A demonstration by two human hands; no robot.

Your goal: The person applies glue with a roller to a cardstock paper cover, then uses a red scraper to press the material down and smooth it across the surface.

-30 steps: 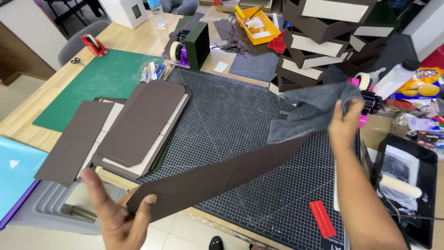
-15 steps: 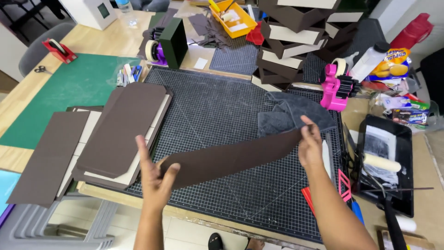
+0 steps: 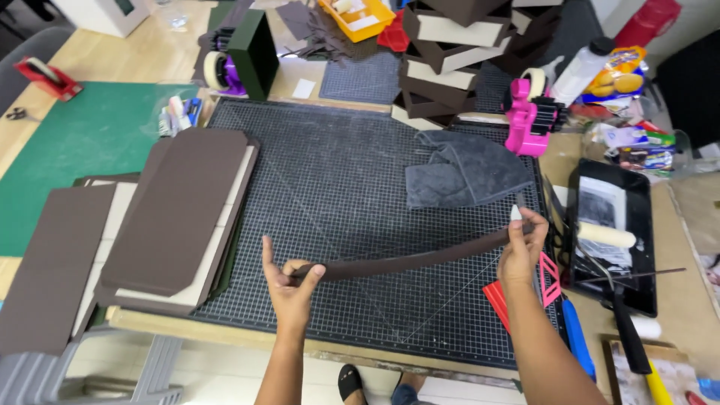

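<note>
Got my left hand [image 3: 289, 289] and right hand [image 3: 523, 251] each pinched on an end of this brown strip [image 3: 409, 262], stretched over the cutting mat [image 3: 330, 172].

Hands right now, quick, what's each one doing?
Left hand: closed, pinching one end of the brown strip.
Right hand: closed, pinching the strip's other end.

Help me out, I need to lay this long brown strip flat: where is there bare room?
The black gridded cutting mat is bare between the stacked brown boards and the folded grey cloth. The green mat is also bare. The right side, around the black roller tray and pink tape dispenser, is crowded.
</note>
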